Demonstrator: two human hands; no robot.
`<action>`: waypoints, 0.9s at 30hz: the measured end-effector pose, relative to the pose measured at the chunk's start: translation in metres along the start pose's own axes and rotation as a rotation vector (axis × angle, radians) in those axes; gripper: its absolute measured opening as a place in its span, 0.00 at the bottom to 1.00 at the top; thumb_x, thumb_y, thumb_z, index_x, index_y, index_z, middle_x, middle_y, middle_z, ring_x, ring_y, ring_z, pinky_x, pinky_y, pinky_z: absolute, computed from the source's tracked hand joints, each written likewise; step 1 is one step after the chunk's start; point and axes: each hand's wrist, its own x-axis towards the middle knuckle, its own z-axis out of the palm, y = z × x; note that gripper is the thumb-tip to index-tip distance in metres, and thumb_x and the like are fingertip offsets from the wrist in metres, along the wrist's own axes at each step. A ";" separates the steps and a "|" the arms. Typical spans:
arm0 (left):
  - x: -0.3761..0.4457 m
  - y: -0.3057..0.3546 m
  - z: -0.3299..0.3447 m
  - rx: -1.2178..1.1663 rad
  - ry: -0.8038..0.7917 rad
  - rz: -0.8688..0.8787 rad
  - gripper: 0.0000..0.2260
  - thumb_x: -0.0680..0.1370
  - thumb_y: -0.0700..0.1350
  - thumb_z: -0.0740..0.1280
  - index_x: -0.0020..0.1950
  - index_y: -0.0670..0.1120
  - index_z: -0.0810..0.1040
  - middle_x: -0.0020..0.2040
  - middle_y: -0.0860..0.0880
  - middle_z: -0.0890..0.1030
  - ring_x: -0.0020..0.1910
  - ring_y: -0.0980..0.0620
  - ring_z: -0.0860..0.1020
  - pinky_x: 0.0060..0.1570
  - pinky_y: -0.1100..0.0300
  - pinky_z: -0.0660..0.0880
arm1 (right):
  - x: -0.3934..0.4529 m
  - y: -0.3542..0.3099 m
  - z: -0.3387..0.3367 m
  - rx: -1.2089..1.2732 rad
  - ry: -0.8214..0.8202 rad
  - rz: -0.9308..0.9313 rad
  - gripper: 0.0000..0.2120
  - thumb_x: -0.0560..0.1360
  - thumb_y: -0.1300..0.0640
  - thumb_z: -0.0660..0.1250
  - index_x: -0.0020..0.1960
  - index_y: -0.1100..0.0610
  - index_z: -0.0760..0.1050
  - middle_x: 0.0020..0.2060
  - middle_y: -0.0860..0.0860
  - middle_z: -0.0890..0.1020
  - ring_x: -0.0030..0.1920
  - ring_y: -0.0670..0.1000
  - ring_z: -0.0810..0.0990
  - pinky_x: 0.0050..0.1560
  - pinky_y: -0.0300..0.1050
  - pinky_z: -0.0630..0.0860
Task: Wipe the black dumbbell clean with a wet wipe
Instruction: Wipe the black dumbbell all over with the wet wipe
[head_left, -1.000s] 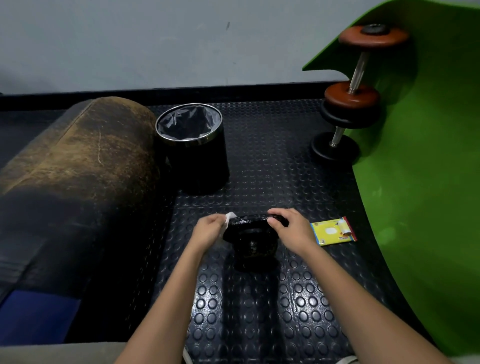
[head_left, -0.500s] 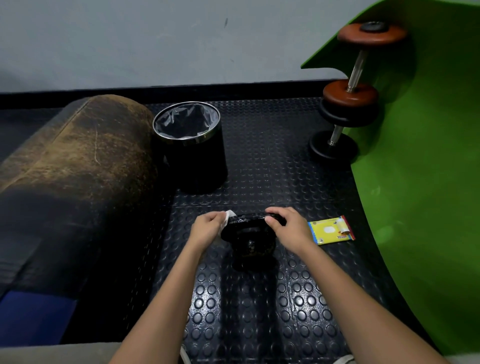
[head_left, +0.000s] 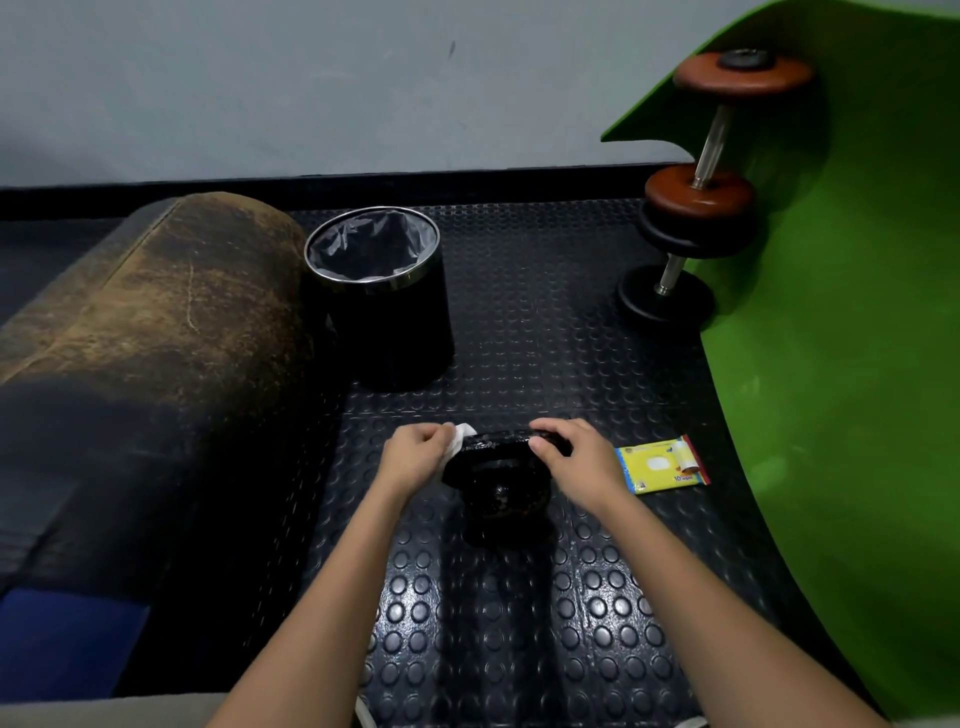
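A worn brown bolster (head_left: 150, 332) fills the left of the floor, with a lined bin (head_left: 382, 291) just beside it on the studded mat (head_left: 519, 623). In front of the bin your left hand (head_left: 415, 457) pinches a white wipe (head_left: 461, 436) between curled fingers and presses it to the left edge of the dumbbell (head_left: 498, 478). The dumbbell stands on end on the mat, between your two hands and straight ahead of you, its top plate glossy as if damp. Your right hand (head_left: 571, 462) grips the plate's right rim, thumb on the near edge and fingers curled over the far side.

To do this step well, hold the rim firm with the right hand so the weight cannot rock, and draw the wipe round the plate's edge in one steady sweep rather than dabbing. Turn the dumbbell a little at a time with the right hand to bring unwiped edge under the cloth. Refold the wipe when its face looks soiled. The handle and lower plate are largely hidden from this angle, so judge them as likely still to do.

Just right of your right hand lies the yellow pack (head_left: 662, 465), near if a fresh wipe is needed. Beyond stand two more dumbbells (head_left: 696, 208) against a green sheet (head_left: 857, 364).
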 end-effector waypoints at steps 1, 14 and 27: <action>0.000 -0.001 0.001 0.042 -0.002 -0.031 0.19 0.77 0.55 0.63 0.31 0.46 0.70 0.36 0.50 0.83 0.42 0.51 0.82 0.46 0.58 0.74 | 0.000 0.000 0.000 0.000 -0.001 -0.001 0.12 0.79 0.46 0.67 0.61 0.41 0.79 0.54 0.41 0.75 0.57 0.47 0.75 0.58 0.45 0.73; -0.022 -0.012 -0.001 -0.237 0.130 -0.087 0.11 0.75 0.46 0.65 0.37 0.43 0.83 0.34 0.47 0.83 0.34 0.53 0.78 0.39 0.59 0.74 | -0.002 -0.001 -0.002 0.036 -0.003 0.008 0.12 0.79 0.47 0.67 0.62 0.42 0.79 0.55 0.41 0.76 0.59 0.47 0.75 0.59 0.44 0.73; -0.001 -0.026 0.003 -0.272 -0.057 -0.237 0.17 0.79 0.54 0.60 0.52 0.47 0.86 0.46 0.44 0.86 0.49 0.43 0.84 0.57 0.49 0.78 | -0.002 0.001 -0.001 0.031 0.005 -0.011 0.12 0.78 0.47 0.68 0.61 0.42 0.79 0.54 0.39 0.75 0.58 0.45 0.75 0.58 0.41 0.71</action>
